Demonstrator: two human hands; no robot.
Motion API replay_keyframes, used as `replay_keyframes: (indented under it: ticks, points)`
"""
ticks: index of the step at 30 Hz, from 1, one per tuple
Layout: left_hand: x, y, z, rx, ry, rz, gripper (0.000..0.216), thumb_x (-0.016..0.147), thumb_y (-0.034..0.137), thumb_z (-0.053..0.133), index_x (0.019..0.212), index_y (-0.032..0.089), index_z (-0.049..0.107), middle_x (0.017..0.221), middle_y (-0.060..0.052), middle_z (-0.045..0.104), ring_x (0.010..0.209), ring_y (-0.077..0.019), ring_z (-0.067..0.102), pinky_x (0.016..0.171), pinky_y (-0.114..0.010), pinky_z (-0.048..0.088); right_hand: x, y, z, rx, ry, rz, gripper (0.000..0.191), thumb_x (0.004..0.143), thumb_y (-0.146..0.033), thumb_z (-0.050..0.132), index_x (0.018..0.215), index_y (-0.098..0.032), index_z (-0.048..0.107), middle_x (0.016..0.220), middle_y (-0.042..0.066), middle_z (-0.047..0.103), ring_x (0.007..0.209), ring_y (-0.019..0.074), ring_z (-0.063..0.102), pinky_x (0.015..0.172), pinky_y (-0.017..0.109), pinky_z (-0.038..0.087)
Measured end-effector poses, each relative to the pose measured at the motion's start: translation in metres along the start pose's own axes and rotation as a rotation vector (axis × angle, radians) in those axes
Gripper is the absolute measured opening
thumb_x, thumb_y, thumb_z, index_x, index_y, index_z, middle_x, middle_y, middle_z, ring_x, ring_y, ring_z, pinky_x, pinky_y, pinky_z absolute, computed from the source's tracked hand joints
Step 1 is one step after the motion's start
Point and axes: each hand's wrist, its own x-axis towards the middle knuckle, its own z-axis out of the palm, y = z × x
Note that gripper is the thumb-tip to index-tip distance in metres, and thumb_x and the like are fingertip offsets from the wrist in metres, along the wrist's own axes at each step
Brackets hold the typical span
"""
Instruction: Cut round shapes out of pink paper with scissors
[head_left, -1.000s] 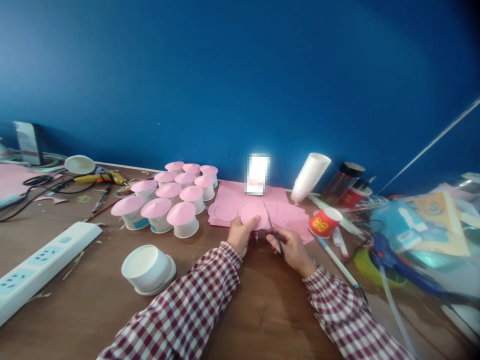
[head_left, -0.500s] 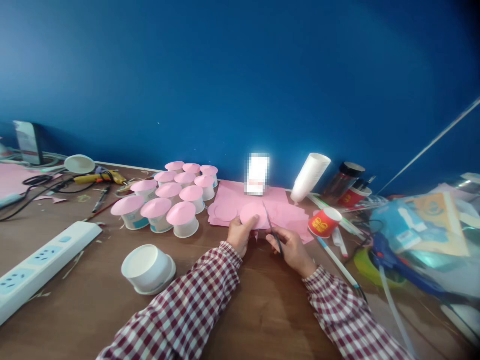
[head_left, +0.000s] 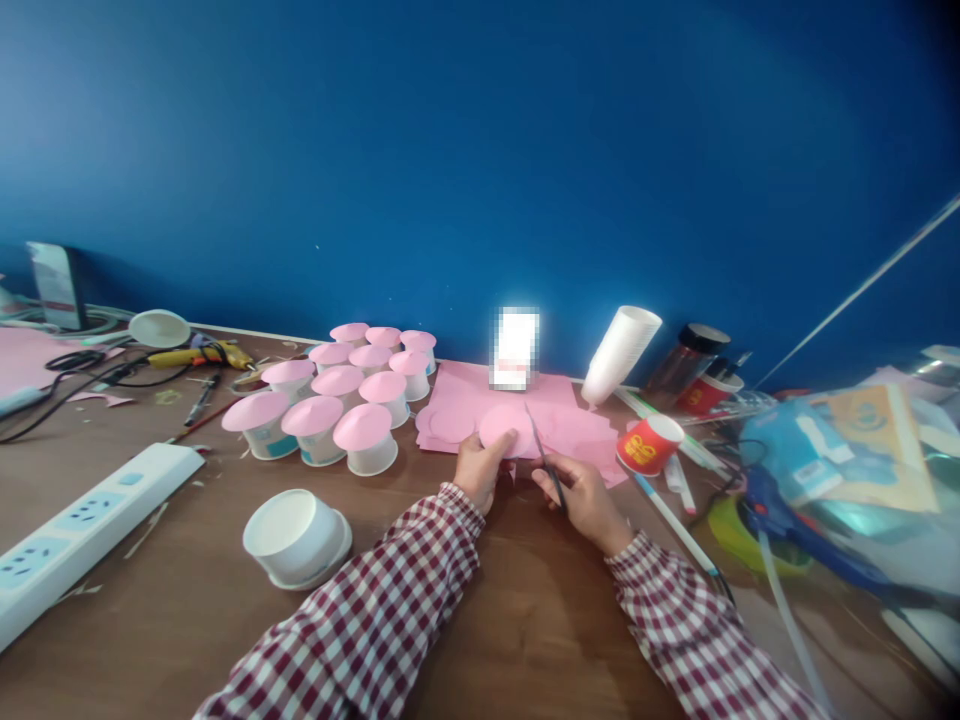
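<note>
My left hand (head_left: 482,467) pinches a round pink paper disc (head_left: 504,428) by its near edge, thumb on top. My right hand (head_left: 583,496) is closed round the handles of a pair of scissors (head_left: 543,458), whose blades point up and away along the disc's right side. Both hands hover just above the brown table (head_left: 525,620), in front of a pile of pink paper sheets (head_left: 555,415) with more cut discs lying on it. Both sleeves are red-and-white checked.
Several white cups topped with pink cones (head_left: 341,395) stand at the left of my hands. An upturned white cup (head_left: 296,538) sits nearer. A white power strip (head_left: 82,530), a red paper cup (head_left: 649,444), a stack of white cups (head_left: 621,354), pens and cluttered bags (head_left: 840,470) surround the spot.
The pink disc has turned and shifted very slightly left in my left hand. The scissors stay at its right edge. Nothing else has moved.
</note>
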Motion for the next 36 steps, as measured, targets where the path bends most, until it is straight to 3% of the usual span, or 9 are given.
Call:
replay_keyframes:
  ticks: [36]
  points:
    - [0.0021, -0.0005, -0.0014, -0.023, 0.083, 0.042, 0.039, 0.056, 0.035, 0.077, 0.081, 0.008, 0.063, 0.062, -0.003, 0.06, 0.048, -0.0074, 0.051, 0.044, -0.019, 0.039, -0.001, -0.0061, 0.0001, -0.039, -0.009, -0.011, 0.033, 0.081, -0.046, 0.058, 0.087, -0.013, 0.063, 0.056, -0.002, 0.052, 0.046, 0.0098, 0.044, 0.043, 0.021, 0.038]
